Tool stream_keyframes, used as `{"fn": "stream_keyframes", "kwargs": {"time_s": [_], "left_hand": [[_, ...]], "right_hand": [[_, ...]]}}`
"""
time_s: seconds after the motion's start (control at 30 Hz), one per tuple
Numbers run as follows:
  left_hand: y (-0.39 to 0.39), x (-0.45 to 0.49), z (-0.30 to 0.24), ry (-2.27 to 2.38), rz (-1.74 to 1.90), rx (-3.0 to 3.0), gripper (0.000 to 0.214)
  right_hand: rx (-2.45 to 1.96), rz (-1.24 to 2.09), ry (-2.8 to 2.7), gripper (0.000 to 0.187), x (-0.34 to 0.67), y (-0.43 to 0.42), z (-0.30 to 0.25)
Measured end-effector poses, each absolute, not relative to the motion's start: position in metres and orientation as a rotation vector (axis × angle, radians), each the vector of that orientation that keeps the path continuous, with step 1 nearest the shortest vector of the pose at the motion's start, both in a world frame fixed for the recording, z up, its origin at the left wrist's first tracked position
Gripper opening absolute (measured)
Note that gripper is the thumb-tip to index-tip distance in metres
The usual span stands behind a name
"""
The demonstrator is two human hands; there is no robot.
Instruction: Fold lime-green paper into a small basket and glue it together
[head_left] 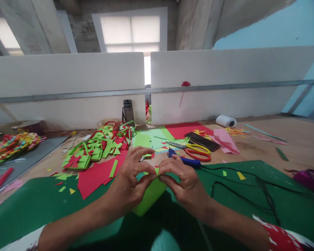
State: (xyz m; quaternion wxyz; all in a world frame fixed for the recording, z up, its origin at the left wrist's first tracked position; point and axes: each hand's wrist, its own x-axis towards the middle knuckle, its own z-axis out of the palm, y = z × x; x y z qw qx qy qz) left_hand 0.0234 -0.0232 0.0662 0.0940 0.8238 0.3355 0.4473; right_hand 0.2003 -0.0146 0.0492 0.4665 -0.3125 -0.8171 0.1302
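Observation:
My left hand [133, 174] and my right hand [183, 181] meet at the centre, thumbs and forefingers pinched on the top edge of a light green paper piece [149, 198]. The paper hangs below my fingertips, over the dark green mat [240, 195]. A tiny red bit shows at the pinch. Just beyond my right hand lie a blue glue gun [188, 161] with a black cord and scissors [197, 151] with red and yellow handles. Red paper [94, 181] with a green strip on it is left of my left hand.
A heap of green and red paper pieces [96, 146] lies at the left, with a dark bottle [128, 112] behind. A phone [202, 141], pink paper [226, 141] and a white roll [225, 121] sit at the right. White panels [225, 66] border the table's back.

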Motion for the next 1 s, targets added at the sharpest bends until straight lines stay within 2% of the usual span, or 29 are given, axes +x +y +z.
{"fn": "stream_keyframes", "kwargs": {"time_s": [0.43, 0.83, 1.0], "left_hand": [[-0.0202, 0.0218, 0.0622, 1.024, 1.314, 2.444, 0.011], [-0.0186, 0.0212, 0.0598, 0.959, 1.298, 2.485, 0.011], [-0.0183, 0.0211, 0.0601, 0.952, 1.278, 2.471, 0.012]], "right_hand": [[-0.897, 0.478, -1.968, 0.012, 0.2043, -0.0173, 0.0500], [-0.757, 0.321, -2.070, 0.011, 0.2036, -0.0142, 0.0498], [-0.797, 0.355, -2.064, 0.015, 0.2052, -0.0148, 0.0497]]}}
